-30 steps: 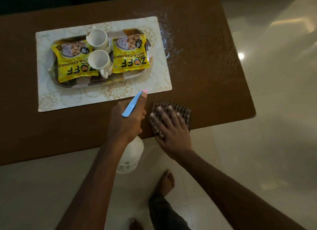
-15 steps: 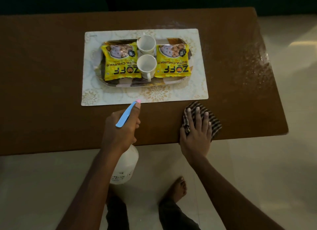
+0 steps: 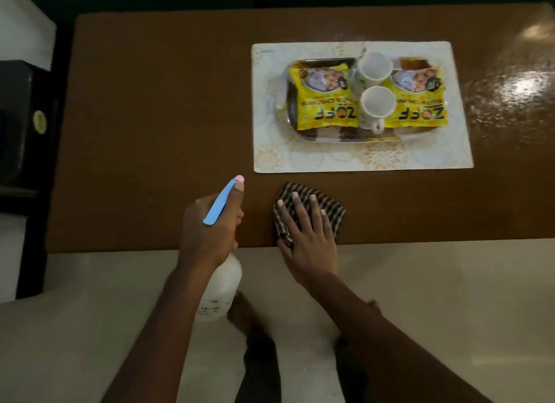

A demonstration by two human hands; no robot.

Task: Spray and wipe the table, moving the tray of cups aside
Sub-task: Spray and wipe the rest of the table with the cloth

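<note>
Cloth (image 3: 332, 212) has slid toward 9 under flat right grip (image 3: 306, 237); left grip (image 3: 210, 225) clutches sprayer (image 3: 222, 285), facing dry worktop (image 3: 150, 117); tray (image 3: 339, 136) unmoved at 1.

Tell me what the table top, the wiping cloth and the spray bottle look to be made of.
The table top is probably laminate or varnished wood: brown, and glossy, since its right end glares. The cloth looks like woven fabric, with dark and pale stripes and soft creases. The spray bottle has a white, translucent, matte plastic body and a blue, plastic-looking trigger head.
</note>
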